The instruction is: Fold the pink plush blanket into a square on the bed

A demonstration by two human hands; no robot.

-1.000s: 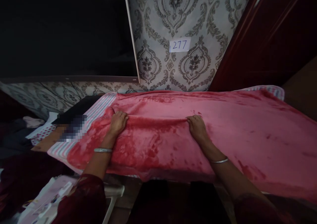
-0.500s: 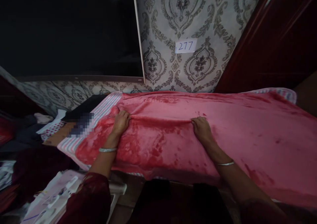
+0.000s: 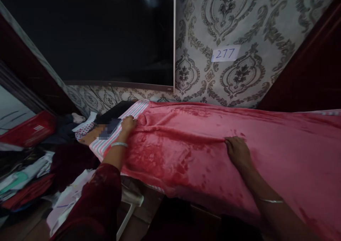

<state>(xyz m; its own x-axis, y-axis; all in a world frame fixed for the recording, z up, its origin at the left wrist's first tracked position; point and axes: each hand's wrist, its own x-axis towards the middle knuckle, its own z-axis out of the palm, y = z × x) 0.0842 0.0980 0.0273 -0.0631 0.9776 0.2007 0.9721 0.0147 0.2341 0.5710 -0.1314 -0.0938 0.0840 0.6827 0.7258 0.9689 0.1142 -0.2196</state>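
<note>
A pink-red plush blanket [image 3: 202, 155] lies spread over a long surface, with a raised fold running across its left part. My right hand [image 3: 239, 151] pinches the right end of this fold, fingers closed on the fabric. At the blanket's left border, my left hand [image 3: 128, 124] has its fingers bent onto the plush edge and appears to grip it. A striped cloth [image 3: 135, 109] with white, pink and grey bands shows from under the blanket on the left side. Its fabric inside both hands is hidden.
A large dark television [image 3: 106, 38] hangs over the left end. Paper marked 277 [image 3: 226, 53] is on the patterned wall [image 3: 197, 28]. Piled clothes [image 3: 29, 177] and a red package [image 3: 29, 129] lie at the left. A white stool-like frame [image 3: 133, 198] stands below the near edge.
The view has turned left. My left hand has shifted from the fold to the blanket's left border; my right hand still holds the fold, which now slants down to the right.
</note>
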